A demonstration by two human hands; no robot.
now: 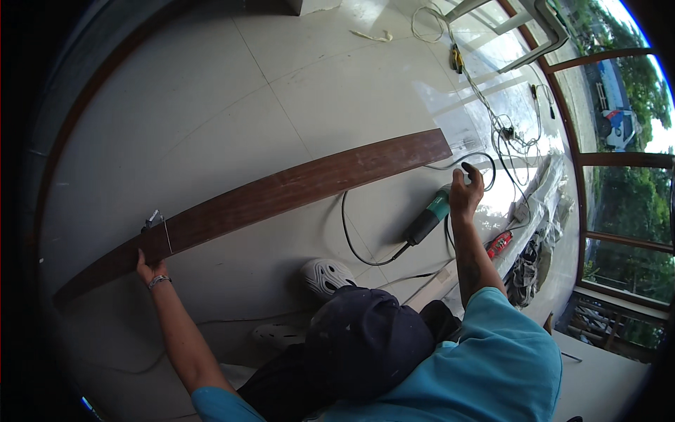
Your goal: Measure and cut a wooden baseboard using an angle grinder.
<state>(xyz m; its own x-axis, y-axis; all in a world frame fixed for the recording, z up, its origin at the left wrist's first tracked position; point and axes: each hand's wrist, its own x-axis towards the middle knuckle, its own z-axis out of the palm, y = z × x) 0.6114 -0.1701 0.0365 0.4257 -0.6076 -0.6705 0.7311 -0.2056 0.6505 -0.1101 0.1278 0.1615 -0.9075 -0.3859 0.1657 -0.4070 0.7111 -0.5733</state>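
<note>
A long, dark brown wooden board (pixel 281 184) with a curved far edge slants across the floor, its right end farther away. My left hand (pixel 149 269) grips its near edge towards the left end, thumb on top and the other fingers mostly hidden. Close to that hand, a small grey metal tool (pixel 151 221) sits at the board's far edge, and a thin pale line or strip crosses the wood beside it. My right hand (pixel 467 191) is off the board, beyond its right end, fingers curved and thumb apart. Just beside its wrist lies a green and black angle grinder (pixel 429 215).
Cables (pixel 517 137) tangle on the tiled floor at the right. Past the grinder lie a red tool (pixel 500 244) and crumpled plastic sheeting (pixel 545 200). A pale chair or frame (pixel 538 35) stands by the windows. A light clog (pixel 327 276) is below the board.
</note>
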